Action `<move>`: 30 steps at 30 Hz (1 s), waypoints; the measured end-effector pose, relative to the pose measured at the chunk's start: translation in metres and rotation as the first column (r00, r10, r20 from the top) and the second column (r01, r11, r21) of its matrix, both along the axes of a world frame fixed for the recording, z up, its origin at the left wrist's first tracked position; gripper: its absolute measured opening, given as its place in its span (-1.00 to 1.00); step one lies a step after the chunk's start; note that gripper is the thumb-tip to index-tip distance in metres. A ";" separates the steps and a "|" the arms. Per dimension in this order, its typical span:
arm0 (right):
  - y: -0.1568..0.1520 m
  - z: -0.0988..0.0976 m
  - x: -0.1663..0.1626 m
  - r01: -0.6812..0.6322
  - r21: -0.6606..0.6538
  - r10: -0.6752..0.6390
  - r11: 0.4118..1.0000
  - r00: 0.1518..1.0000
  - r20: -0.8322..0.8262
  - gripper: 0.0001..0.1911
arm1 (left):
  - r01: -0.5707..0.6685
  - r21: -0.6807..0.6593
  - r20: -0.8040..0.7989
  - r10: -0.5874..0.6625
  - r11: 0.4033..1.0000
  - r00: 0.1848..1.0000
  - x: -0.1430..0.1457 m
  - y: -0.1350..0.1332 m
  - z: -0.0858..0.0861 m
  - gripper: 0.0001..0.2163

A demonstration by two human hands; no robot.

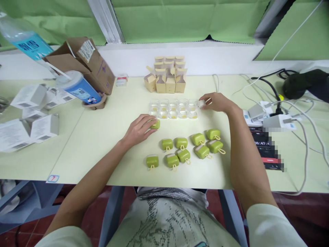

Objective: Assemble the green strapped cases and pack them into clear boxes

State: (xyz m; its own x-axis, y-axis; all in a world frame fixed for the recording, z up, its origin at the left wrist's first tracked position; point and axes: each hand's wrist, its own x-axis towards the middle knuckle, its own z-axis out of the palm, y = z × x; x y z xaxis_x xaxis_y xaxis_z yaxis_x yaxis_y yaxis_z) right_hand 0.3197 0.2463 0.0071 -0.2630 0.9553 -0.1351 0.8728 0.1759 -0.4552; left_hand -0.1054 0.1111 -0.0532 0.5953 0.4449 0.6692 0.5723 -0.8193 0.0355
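My left hand [140, 128] rests on the table with its fingers closed round a small green case [155, 124], just below a row of clear plastic trays [172, 109]. My right hand [216, 102] pinches a small clear tray [202, 103] at the right end of that row. Several more green cases with yellow loops [183, 148] lie between my forearms. Behind the trays stands a cluster of small tan cardboard boxes [167, 79], some with open flaps.
An open brown carton [84, 61], a tipped blue-and-white canister [78, 85] and white boxes [31, 116] lie at the left. A water bottle [23, 37] shows at top left. Cables, chargers [272, 118] and a phone timer [264, 147] sit at the right.
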 end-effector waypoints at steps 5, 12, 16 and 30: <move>0.002 -0.008 0.000 0.019 0.156 -0.003 0.988 0.995 -0.101 -0.54 | -0.026 0.008 0.020 0.026 1.000 0.999 -0.007 -0.004 0.002 -0.58; 0.006 -0.014 0.001 -0.077 0.111 0.078 0.991 0.997 -0.002 -0.49 | -0.039 0.044 0.031 0.037 0.998 0.999 -0.009 -0.006 0.006 -0.58; 0.005 -0.011 0.006 -0.064 0.105 0.070 0.992 0.996 -0.053 -0.58 | -0.033 0.051 0.070 0.030 0.998 0.997 -0.006 -0.010 0.010 -0.64; -0.003 0.001 -0.006 -0.016 0.045 0.017 0.999 0.999 -0.035 -0.50 | 0.203 -0.200 0.109 -0.184 0.959 0.977 0.019 -0.035 0.019 -0.60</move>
State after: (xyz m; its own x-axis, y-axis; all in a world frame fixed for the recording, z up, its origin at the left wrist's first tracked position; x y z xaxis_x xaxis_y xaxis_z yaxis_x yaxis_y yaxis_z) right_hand 0.3132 0.2437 0.0080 -0.2826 0.9557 -0.0825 0.8532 0.2111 -0.4770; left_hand -0.0860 0.0765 -0.0339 0.6262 0.4626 0.6276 0.3908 -0.8828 0.2609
